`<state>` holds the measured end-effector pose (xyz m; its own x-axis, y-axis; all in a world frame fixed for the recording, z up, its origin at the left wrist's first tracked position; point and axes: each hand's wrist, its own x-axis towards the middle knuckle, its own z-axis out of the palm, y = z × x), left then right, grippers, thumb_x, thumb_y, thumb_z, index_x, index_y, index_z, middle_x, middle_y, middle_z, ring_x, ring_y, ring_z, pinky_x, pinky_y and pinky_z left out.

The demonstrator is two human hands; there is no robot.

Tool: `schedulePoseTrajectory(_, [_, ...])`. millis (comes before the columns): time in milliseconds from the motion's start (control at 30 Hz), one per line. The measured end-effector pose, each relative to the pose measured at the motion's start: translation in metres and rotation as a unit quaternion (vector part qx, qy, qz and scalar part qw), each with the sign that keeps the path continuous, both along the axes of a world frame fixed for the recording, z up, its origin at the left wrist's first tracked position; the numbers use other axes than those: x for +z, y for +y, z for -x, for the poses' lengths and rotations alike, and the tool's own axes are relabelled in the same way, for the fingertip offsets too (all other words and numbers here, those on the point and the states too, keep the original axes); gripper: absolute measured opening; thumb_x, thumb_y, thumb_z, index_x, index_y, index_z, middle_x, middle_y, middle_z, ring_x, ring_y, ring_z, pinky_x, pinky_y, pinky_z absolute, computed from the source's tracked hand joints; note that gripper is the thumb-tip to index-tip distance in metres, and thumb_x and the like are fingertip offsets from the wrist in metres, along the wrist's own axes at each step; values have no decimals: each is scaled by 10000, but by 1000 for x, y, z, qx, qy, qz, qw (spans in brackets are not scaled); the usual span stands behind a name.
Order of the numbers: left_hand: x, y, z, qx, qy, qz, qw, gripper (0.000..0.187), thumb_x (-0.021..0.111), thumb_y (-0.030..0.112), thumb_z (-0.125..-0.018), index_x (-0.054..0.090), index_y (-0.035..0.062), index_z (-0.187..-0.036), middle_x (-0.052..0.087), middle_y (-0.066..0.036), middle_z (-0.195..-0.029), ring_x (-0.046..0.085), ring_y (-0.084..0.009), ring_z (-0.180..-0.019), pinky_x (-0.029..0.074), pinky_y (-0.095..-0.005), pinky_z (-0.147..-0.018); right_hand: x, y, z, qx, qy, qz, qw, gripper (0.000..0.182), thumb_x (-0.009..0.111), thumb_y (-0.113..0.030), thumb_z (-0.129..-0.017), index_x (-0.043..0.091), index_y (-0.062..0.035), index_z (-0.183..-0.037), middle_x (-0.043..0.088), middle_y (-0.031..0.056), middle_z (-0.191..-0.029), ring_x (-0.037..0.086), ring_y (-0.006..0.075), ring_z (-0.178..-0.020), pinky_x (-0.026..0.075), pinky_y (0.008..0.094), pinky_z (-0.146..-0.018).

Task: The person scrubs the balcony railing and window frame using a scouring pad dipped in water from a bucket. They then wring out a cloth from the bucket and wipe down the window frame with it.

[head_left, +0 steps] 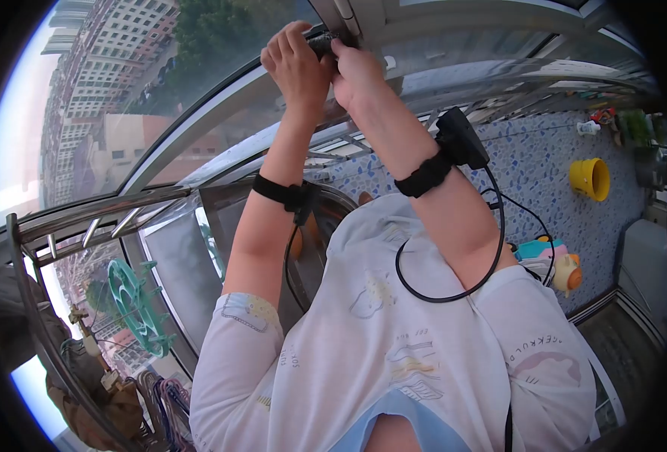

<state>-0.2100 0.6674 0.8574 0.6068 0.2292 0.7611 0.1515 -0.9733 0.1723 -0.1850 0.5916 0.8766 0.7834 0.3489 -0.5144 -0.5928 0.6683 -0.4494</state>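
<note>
Both arms reach forward to the window frame [254,89], where the two hands meet close together. My left hand [296,64] is closed, fingers curled over one end of a dark grey, rough-textured piece [322,44]. Gripping its other side is my right hand [357,74], thumb pressed on it and the remaining fingers hidden. The piece lies against the corner of the frame; its kind cannot be made out. Black straps [426,175] circle both forearms, with a black box [461,138] and a cable on the right one.
On the left are a metal rail [100,202] and a green plastic hanger rack [136,307]. A yellow bucket [589,179] and a colourful toy [548,260] stand on the blue-patterned floor [529,162] at right. Glass panes lie left of the hands.
</note>
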Motion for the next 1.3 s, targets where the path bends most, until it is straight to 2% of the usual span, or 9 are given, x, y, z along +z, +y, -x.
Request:
schedulePoseTrajectory(167, [-21, 6, 0, 6, 77, -10, 997, 499, 727, 159, -603, 525, 151, -1059, 552, -39, -1024, 480, -237, -1042, 285, -423, -923, -21, 6, -8, -6, 0, 45, 999, 245, 567, -84, -929, 539, -19, -1164, 558, 126, -1158, 563, 244, -1014, 506, 400, -839])
schedulePoseTrajectory(267, [-36, 2, -3, 58, 136, -58, 987, 474, 771, 249, -646, 527, 157, -1042, 532, -42, -1032, 448, -256, -1073, 267, -431, -934, -48, 16, -33, 7, 130, 91, 987, 254, 577, -81, -919, 534, -26, -1163, 561, 111, -1154, 572, 253, -1016, 522, 448, -827])
schedulePoseTrajectory(333, [-31, 0, -6, 79, 74, -21, 994, 466, 773, 231, -616, 529, 157, -1006, 519, -37, -1021, 428, -266, -1076, 239, -438, -940, -33, 14, -38, -19, 219, 89, 971, 288, 632, -8, -859, 537, 27, -1128, 593, 138, -1070, 614, 242, -924, 533, 395, -774])
schedulePoseTrajectory(433, [-10, 2, 2, 38, 35, 23, 998, 528, 747, 148, -571, 514, 166, -1044, 505, -22, -1053, 417, -249, -1101, 237, -434, -926, -7, 4, -20, -25, 124, -2, 992, 278, 604, -31, -892, 513, 8, -1152, 555, 141, -1131, 581, 288, -1016, 556, 445, -842])
schedulePoseTrajectory(700, [-20, -1, -3, 62, 113, -14, 992, 634, 759, 147, -577, 485, 169, -1149, 446, -47, -1131, 393, -263, -1137, 217, -439, -952, -30, 13, -19, -59, 123, 85, 987, 312, 660, -7, -842, 563, 28, -1136, 578, 148, -1142, 612, 275, -978, 548, 388, -779])
schedulePoseTrajectory(1000, [5, -5, 2, 14, 1, 15, 1000, 677, 777, 152, -570, 435, 168, -1154, 440, -72, -1140, 376, -297, -1136, 218, -464, -963, -32, 8, -40, -19, 171, -72, 982, 309, 645, -11, -853, 568, -18, -1152, 570, 150, -1137, 584, 294, -1029, 544, 406, -810])
schedulePoseTrajectory(1100, [1, -2, -2, 2, 19, 23, 1000, 656, 764, 143, -576, 442, 168, -1147, 448, -63, -1134, 377, -285, -1132, 214, -459, -952, -26, 8, -40, -10, 116, -32, 993, 254, 514, -80, -950, 479, -7, -1191, 571, 170, -1164, 578, 326, -1042, 516, 489, -913])
schedulePoseTrajectory(1167, [-7, -3, -5, 10, 34, 8, 999, 648, 765, 143, -577, 450, 163, -1143, 451, -56, -1129, 376, -277, -1137, 206, -452, -944, -30, 9, -41, -45, 172, -4, 984, 319, 666, -33, -840, 556, -12, -1139, 571, 140, -1115, 587, 282, -970, 544, 388, -788])
schedulePoseTrajectory(1300, [-16, -5, -14, 26, 29, -36, 999, 648, 760, 145, -581, 449, 160, -1150, 442, -58, -1132, 371, -269, -1146, 198, -445, -938, -20, 7, -42, -48, 212, 56, 974, 327, 674, -65, -823, 573, -24, -1131, 593, 100, -1083, 590, 251, -964, 528, 388, -792])
